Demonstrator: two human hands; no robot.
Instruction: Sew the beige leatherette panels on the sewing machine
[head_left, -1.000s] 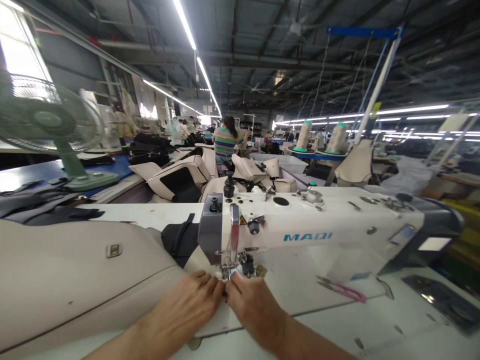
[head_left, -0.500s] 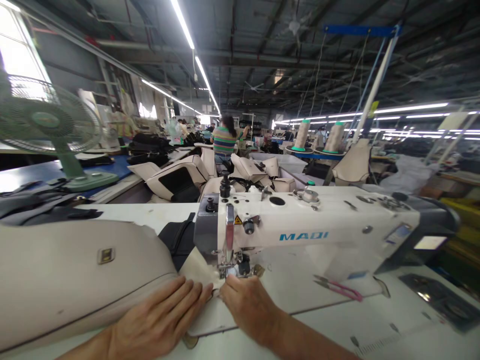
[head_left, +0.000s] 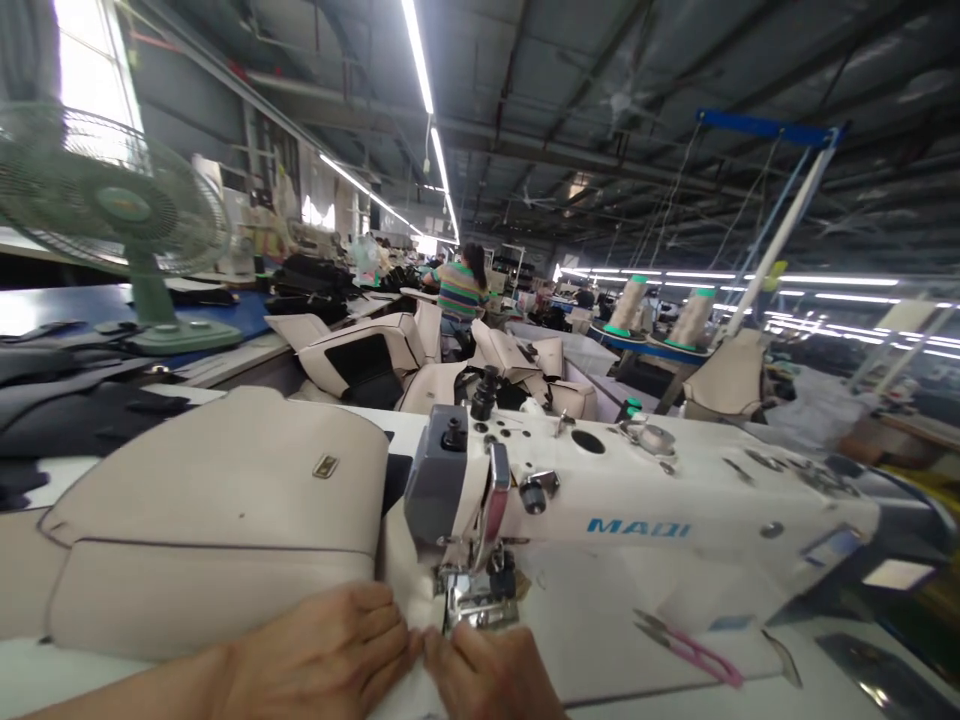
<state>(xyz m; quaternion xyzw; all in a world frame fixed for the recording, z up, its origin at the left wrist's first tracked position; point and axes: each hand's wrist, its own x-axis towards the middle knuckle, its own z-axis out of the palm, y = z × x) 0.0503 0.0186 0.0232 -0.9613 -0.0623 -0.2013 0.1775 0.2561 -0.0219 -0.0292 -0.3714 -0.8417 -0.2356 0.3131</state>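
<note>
A large beige leather piece [head_left: 225,480] with dark piping and a small metal badge [head_left: 326,466] lies left of the sewing machine [head_left: 675,490], its right edge running under the presser foot [head_left: 476,590]. My left hand [head_left: 330,645], fingers curled, grips that edge just in front of the foot. Close beside it, my right hand [head_left: 491,675] pinches the edge, fingertips nearly touching those of the left. Both hands hide the exact spot they hold.
Pink-handled snips [head_left: 690,650] lie on the machine bed to the right. A green fan [head_left: 142,230] stands at left. More beige pieces [head_left: 360,355] are heaped behind the machine, near two thread cones [head_left: 628,305]. A person in a striped top [head_left: 459,288] is further back.
The view has tilted and shifted. The beige piece has swung round and its badge now sits nearer the machine. My left fingers, flat before, are now curled; both hands sit lower in the view.
</note>
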